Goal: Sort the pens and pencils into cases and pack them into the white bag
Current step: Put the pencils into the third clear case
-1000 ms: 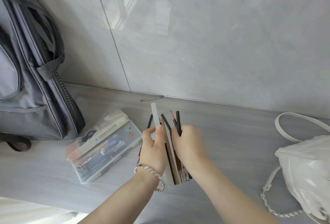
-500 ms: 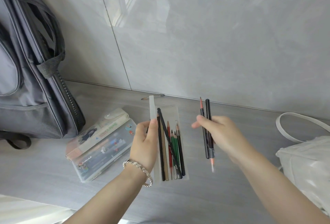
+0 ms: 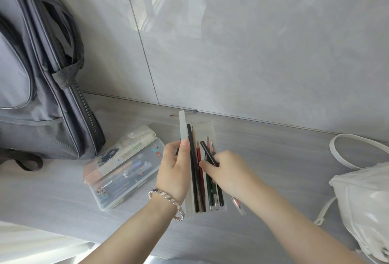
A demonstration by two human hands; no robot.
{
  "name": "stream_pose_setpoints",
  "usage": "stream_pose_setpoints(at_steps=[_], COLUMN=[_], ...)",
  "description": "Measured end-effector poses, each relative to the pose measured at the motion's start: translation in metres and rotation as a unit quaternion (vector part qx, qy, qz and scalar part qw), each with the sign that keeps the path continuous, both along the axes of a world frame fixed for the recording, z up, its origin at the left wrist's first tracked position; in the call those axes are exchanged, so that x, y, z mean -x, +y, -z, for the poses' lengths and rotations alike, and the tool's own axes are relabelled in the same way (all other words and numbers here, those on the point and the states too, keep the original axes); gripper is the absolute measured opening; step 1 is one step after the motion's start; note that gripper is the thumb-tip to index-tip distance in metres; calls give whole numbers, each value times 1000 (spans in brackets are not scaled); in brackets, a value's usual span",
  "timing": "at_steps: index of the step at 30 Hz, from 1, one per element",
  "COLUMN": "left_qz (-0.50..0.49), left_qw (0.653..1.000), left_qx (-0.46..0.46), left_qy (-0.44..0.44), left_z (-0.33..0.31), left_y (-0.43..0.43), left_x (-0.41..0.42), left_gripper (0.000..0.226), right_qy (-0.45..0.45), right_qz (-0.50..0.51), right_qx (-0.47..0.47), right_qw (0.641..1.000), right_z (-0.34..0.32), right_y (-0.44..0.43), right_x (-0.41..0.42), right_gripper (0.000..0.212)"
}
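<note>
Two hands on one clear case (image 3: 207,129)

The left hand (image 3: 174,171) grips the case's left edge, thumb on its raised lid. The right hand (image 3: 227,171) pinches a black pencil (image 3: 207,154) over the pencils (image 3: 199,171) lying inside. The white bag (image 3: 362,200) sits well apart on the desk's (image 3: 273,158) right.
</note>
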State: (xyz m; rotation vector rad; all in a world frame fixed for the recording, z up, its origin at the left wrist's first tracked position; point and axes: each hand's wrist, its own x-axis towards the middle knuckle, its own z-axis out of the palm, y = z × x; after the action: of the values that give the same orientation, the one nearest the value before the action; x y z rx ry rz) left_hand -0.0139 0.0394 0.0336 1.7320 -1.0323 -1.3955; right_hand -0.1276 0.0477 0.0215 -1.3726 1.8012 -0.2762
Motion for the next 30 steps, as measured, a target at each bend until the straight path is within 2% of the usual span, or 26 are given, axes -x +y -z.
stream_pose_setpoints(at_steps=[4, 11, 16, 22, 27, 30], left_qz=[7, 8, 16, 12, 17, 13], left_qw=[1000, 1000, 1000, 1000, 999, 999], left_qx=[3, 11, 17, 15, 18, 21], left_qy=[3, -5, -17, -21, -26, -27], left_z=[-1, -2, -4, -3, -4, -4], left_y=[0, -2, -3, -3, -2, -1], left_x=[0, -3, -2, -2, -3, -2], left_gripper=[14, 27, 30, 29, 26, 23], right_qy=[5, 70, 29, 75, -6, -30], right_qz=[12, -26, 14, -12, 50, 57], right_qx=[48, 81, 113, 98, 34, 35], right_qw=[999, 994, 993, 992, 998, 997], right_z=[0, 1, 2, 2, 6, 7], right_y=[-4, 7, 11, 12, 17, 19], right_x=[0, -2, -7, -11, -14, -16], right_gripper=[23, 40, 39, 29, 24, 25])
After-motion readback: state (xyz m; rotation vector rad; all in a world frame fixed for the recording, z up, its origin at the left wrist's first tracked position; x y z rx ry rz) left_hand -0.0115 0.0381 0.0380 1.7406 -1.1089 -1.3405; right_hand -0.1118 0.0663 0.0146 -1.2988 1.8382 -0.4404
